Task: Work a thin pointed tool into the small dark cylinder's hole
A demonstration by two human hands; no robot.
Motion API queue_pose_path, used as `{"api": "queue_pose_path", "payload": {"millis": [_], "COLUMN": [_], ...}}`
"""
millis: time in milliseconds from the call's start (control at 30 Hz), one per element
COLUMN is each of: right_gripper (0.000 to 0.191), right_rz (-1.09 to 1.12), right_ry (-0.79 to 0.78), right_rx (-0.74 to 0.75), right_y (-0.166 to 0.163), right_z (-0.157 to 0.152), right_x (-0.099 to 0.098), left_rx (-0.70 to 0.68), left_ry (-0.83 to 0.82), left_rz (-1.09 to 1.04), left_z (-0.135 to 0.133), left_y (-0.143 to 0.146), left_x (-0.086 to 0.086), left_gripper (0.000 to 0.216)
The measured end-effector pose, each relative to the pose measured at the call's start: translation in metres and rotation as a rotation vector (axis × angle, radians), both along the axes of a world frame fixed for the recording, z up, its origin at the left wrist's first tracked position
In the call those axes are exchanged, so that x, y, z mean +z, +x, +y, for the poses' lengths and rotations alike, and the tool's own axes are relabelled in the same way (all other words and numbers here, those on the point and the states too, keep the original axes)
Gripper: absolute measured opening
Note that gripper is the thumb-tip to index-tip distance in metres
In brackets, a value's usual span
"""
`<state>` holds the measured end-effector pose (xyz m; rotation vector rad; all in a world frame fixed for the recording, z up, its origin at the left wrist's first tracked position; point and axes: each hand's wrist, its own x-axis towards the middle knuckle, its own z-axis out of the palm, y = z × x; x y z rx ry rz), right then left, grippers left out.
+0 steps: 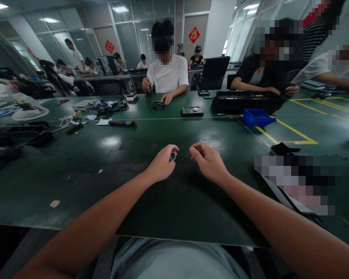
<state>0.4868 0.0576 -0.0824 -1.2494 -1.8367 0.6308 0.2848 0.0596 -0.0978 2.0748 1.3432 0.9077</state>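
My left hand [162, 162] is closed around a small round silver part [173, 155], held just above the dark green table [110, 170]. My right hand [208, 161] is pinched on a thin red-handled screwdriver [189, 155]. Its dark tip points left toward the silver part and nearly touches it. Both hands hover close together at the table's middle, forearms stretched out from the near edge.
Across the table a person in a white shirt [168, 73] works on a small device [158, 104]. A hard drive [192, 111], a blue bin [257, 117], a black tray [246, 101], cables [104, 105] and yellow floor-style tape lines [293, 133] lie farther out. More people sit right.
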Motion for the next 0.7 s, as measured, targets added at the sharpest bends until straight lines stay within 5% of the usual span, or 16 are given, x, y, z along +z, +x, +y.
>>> {"api": "queue_pose_path", "payload": {"millis": [267,467,700], "right_gripper": [0.022,0.027,0.024], "right_rz": [-0.037,-0.090,0.265], "right_ry": [0.011,0.113,0.179], "right_rx": [0.016,-0.008,-0.072], "right_y": [0.000,0.001,0.005], "right_z": [-0.002,-0.006,-0.006], "right_x": [0.004,0.007,0.001], "left_rx": [-0.019,0.004,-0.025], "left_ry": [0.082,0.096,0.112], "left_rz": [0.161,0.064,0.023], "left_z": [0.014,0.009,0.007], "left_y": [-0.014,-0.014,-0.013], "left_x": [-0.008,-0.006,-0.006], "left_gripper": [0.036,0.040,0.037]}}
